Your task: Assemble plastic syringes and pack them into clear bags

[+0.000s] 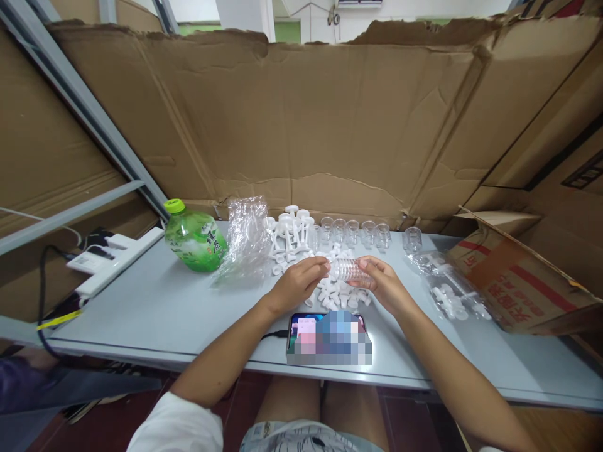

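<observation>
In front of me, my right hand (380,279) grips a clear, ribbed plastic cylinder (347,270) by its right end. The cylinder lies sideways, and I cannot tell whether it is one piece or stacked cups. Close to its left end is my left hand (301,280), thumb and fingers pinched together; whatever they hold is hidden or too small to make out. Below and behind both hands lie many small white plastic parts (335,294). White stemmed pieces with round discs (291,229) are heaped farther back. Beside them, several clear ribbed cups (352,232) stand in a row.
A phone (301,333), plugged into a cable, rests near the table's front edge. On the left are a green bottle (195,242), a clear plastic bag (245,242) and a power strip (120,263). A bag of white parts (450,289) and a cardboard box (522,282) occupy the right.
</observation>
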